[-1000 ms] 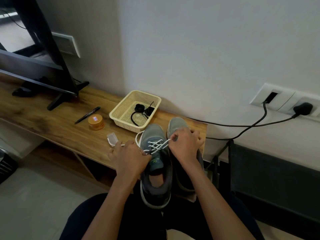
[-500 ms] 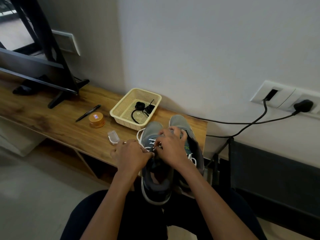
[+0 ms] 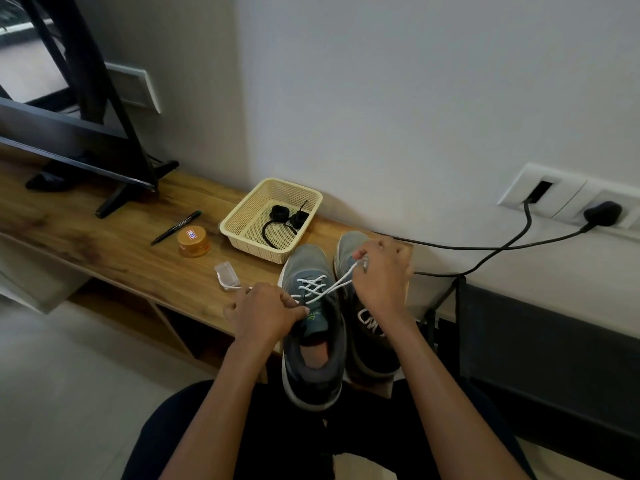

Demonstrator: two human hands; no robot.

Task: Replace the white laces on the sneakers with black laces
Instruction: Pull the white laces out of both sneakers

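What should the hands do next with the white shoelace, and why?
Probably the right hand should pull its end of the white lace free of the top eyelet. That strand runs taut from the laced grey sneaker to the right hand, the left hand grips the lace beside the tongue, and several crossings are still threaded. The black laces wait in the basket.

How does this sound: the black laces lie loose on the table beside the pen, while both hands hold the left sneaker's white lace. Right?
Not quite. The head view shows the black laces in the cream basket, not loose beside the pen. The left hand and right hand do hold the left sneaker's white lace.
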